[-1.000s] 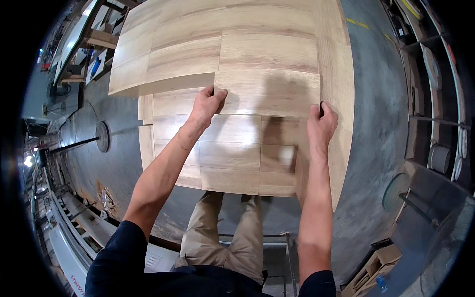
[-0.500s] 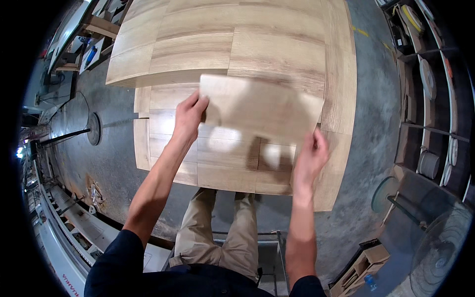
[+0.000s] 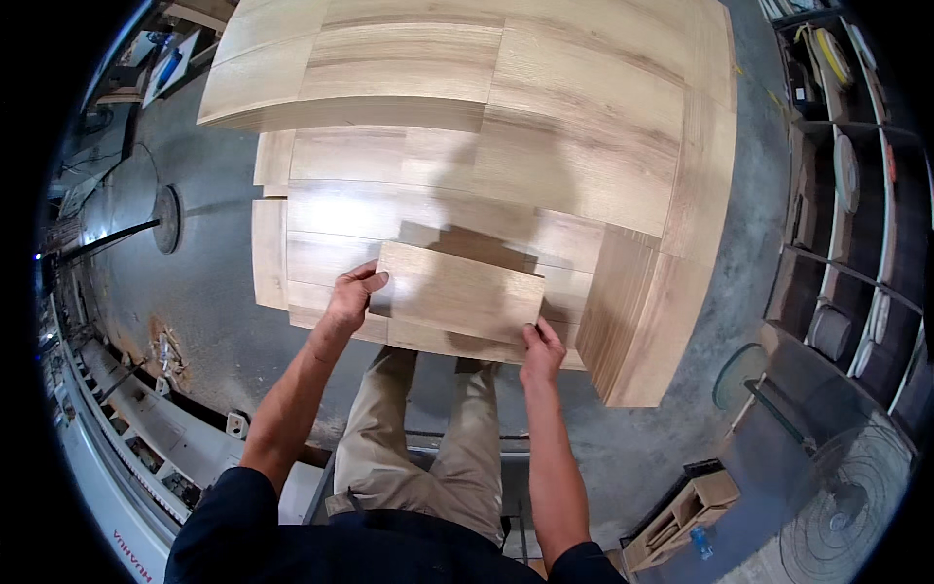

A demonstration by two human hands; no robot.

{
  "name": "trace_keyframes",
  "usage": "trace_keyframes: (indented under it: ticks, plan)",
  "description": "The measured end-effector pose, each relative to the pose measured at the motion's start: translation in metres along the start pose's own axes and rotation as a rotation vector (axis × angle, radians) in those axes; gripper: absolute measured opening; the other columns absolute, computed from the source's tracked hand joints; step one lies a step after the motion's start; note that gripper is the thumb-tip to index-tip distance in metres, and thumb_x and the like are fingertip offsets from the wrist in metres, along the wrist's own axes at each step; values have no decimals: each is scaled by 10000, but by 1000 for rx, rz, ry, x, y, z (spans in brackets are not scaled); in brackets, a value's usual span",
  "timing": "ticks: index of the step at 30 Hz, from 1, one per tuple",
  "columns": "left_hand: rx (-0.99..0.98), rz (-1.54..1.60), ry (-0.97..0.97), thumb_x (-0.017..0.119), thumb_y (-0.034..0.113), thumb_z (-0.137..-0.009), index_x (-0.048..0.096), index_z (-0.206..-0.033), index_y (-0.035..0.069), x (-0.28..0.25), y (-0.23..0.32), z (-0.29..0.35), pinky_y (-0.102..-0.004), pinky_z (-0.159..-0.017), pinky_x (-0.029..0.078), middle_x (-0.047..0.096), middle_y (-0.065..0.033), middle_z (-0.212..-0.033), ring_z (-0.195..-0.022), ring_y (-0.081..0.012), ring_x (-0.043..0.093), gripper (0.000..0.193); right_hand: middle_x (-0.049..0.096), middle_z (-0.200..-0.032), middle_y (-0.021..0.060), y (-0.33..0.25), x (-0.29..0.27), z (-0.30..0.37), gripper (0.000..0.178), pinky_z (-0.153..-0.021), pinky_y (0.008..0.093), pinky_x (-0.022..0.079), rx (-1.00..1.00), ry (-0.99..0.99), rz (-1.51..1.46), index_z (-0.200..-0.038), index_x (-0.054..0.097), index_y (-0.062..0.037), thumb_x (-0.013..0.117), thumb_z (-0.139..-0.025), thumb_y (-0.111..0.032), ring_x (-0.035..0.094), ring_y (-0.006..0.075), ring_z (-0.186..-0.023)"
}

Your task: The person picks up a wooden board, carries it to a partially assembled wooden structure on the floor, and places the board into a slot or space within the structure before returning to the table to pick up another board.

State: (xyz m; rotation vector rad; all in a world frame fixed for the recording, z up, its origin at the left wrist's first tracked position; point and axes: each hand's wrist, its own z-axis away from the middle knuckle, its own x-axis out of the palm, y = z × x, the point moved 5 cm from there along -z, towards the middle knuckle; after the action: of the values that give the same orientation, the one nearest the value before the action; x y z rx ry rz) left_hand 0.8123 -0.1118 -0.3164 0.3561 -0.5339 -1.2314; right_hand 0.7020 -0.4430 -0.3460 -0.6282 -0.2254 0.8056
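Left hand pinches the left end of a rectangular wood-grain panel; right hand pinches its near right corner. The panel sits slantwise above the low boards, close to the person's legs. Judged risk: a slack fingertip grip could let a corner drop and chip (smooth faces might also slip). Faces are pale, streaked, faintly glossy; corners square. The taller pile at right shows thin, layered edges.

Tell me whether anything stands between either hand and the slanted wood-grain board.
Nothing visible does: the left hand grips the wood-grain board by its left edge, and the right hand holds its lower right corner.
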Motion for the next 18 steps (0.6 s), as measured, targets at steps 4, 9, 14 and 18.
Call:
trace_keyframes:
  ticks: [4,9,14,18]
  plan:
    - [-2,-45,167,640,42,-801,622,-1121,-13,-8,-10,-42,-266,-668,494,660,-86,-997,-816,-156,619,325,638,-1048,87,13,6,-19,316,-747,243,473,-22,17,-36,-1119,624,18,648,-805,43,581,128,-900]
    - [-46,-61,231,662,51,-796,586,-1162,-9,-74,21,-76,-264,-663,478,661,-80,-967,-823,-171,613,379,637,-1002,12,20,84,-10,292,-637,287,461,217,-33,0,-1103,640,-121,630,-836,-3,588,125,-870]
    - [-28,-110,315,627,88,-835,566,-1171,5,-129,74,-128,-341,-868,476,628,-73,-1015,-1000,-198,574,351,616,-1045,9,34,177,-56,264,-705,308,474,184,-144,-48,-1102,629,-94,609,-853,-8,578,133,-884]
    - [71,72,138,619,84,-843,567,-1162,22,-120,107,-174,-358,-913,452,608,-87,-1100,-1026,-215,560,329,617,-968,23,16,229,-88,272,-695,243,457,75,-184,-152,-1088,586,-47,616,-830,34,573,122,-877]
